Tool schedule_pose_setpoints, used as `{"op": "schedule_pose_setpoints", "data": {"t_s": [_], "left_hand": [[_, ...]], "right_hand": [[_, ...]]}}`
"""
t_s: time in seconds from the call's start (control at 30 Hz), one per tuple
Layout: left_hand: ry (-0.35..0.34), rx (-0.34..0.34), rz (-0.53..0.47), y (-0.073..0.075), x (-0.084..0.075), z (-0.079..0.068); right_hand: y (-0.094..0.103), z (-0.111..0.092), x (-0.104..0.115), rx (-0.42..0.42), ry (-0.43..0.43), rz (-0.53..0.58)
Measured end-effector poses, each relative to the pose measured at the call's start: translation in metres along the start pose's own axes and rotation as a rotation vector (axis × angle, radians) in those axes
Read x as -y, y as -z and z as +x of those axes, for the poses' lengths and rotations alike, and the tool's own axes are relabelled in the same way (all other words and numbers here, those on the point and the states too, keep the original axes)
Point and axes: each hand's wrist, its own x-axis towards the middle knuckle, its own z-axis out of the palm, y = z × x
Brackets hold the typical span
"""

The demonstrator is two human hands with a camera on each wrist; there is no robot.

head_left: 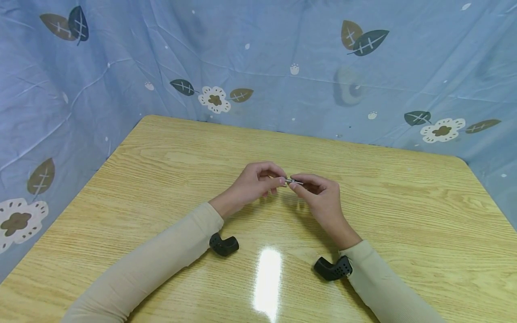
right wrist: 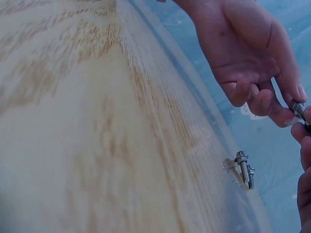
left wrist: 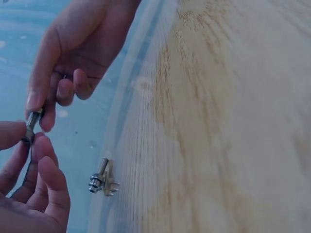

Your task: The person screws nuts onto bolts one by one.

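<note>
Above the middle of the table, both hands meet at a small metal bolt (head_left: 292,181). My left hand (head_left: 258,183) pinches one end between thumb and fingertips. The other end is pinched by my right hand (head_left: 322,197), which comes in from the right. In the left wrist view the threaded shank of the held bolt (left wrist: 33,122) shows between the two sets of fingertips; fingers partly cover its ends. Beyond the hands, a small group of bolts with nuts (right wrist: 243,165) stands on the tabletop, mostly hidden by the hands in the head view.
The glossy wood-grain table (head_left: 404,215) mirrors the bolts and a bright light patch. A blue curtain (head_left: 274,54) with leaf and flower prints hangs along its back and left edges. Black camera mounts (head_left: 224,246) sit at both wrists, close to the tabletop.
</note>
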Motion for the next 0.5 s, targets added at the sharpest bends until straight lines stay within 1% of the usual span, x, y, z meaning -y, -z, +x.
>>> {"op": "schedule_pose_setpoints", "data": {"t_s": [0.33,0.43,0.5], "left_hand": [[-0.062,-0.015,0.002,0.0004,0.0005,-0.0017],[-0.063,-0.015,-0.009,0.0003,0.0002,-0.0013],[-0.049,-0.016,-0.011,0.0003,0.0004,-0.0006]], "right_hand": [[0.0001,-0.0005,0.0006,-0.002,0.012,0.016],[0.0002,-0.0006,0.0009,-0.003,0.016,0.020],[0.0003,-0.0006,0.0010,-0.004,0.017,0.025]]}}
